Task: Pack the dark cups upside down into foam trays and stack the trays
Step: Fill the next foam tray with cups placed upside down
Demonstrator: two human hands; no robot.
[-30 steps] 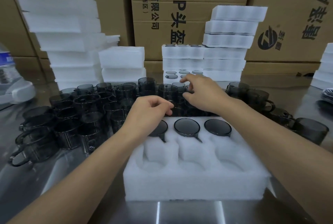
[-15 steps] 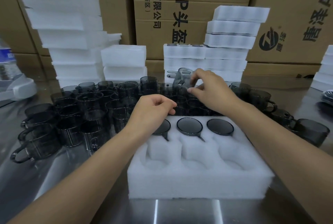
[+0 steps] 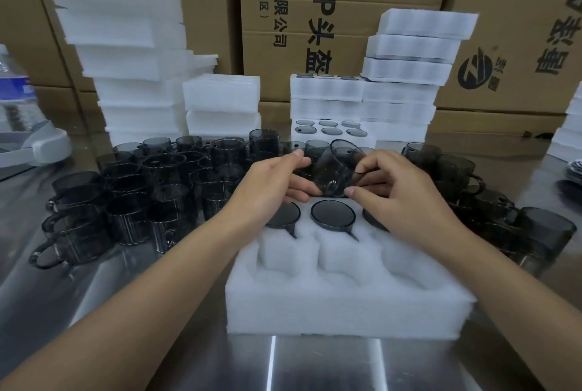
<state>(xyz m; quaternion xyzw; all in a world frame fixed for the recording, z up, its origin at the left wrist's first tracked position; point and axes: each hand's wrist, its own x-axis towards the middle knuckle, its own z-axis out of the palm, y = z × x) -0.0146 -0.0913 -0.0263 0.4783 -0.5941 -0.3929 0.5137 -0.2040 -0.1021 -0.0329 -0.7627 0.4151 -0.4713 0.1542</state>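
A white foam tray [image 3: 346, 302] lies in front of me on the steel table. Its far row holds three dark cups upside down, the middle cup [image 3: 333, 212] fully visible; the near row of pockets holds nothing. Both hands hold one smoky dark cup [image 3: 338, 165], tilted, in the air above the tray's far row. My left hand [image 3: 267, 189] grips its left side with thumb on top and fingers beneath. My right hand [image 3: 400, 192] pinches its right side and bottom edge.
A crowd of loose dark cups [image 3: 132, 198] stands left of the tray, with more cups [image 3: 491, 214] to the right. Stacks of foam trays [image 3: 132, 53] and filled trays [image 3: 393, 88] rise behind, before cardboard boxes [image 3: 330, 12]. A water bottle [image 3: 15, 91] stands far left.
My right hand lifted a cup out of the crowd behind the tray and brought it back over the tray. My left hand opened and rose to take hold of the cup's other side.
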